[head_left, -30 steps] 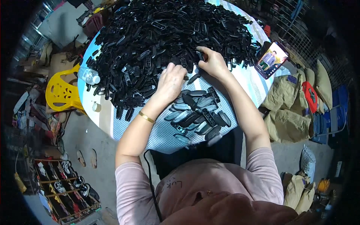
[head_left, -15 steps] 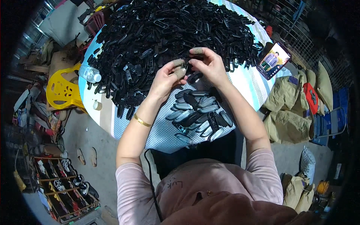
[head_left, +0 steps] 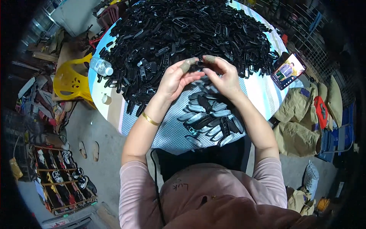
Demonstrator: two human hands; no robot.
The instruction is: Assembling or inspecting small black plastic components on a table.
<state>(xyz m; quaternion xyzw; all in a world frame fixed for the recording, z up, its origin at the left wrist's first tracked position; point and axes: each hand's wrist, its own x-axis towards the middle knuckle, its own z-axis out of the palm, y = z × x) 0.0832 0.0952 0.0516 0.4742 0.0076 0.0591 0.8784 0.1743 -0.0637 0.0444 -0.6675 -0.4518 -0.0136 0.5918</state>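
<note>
Both hands meet over the near edge of a large heap of black plastic clip-like parts (head_left: 179,34). My left hand (head_left: 176,79) has its fingers bent toward the right hand, with a wrapped fingertip. Facing it, my right hand (head_left: 224,76) curls its thumb and wrapped index finger inward. Between the fingertips is something small and dark that blends into the heap, so I cannot make out its shape. Closer to me, just below the hands, lies a smaller pile of black and grey elongated pieces (head_left: 213,116) on the patterned tablecloth (head_left: 167,131).
Left on the table are a clear plastic bottle (head_left: 101,66) and a small round container (head_left: 106,99). A phone (head_left: 288,71) stands at the right edge. Around the table are a yellow chair (head_left: 72,82), a shoe rack (head_left: 63,183), brown sacks (head_left: 297,139) and a dark cable (head_left: 155,179).
The view has shifted, so the table sits slightly further right and lower. My left hand's lower fingers have straightened toward the right hand; the fingertips remain close together.
</note>
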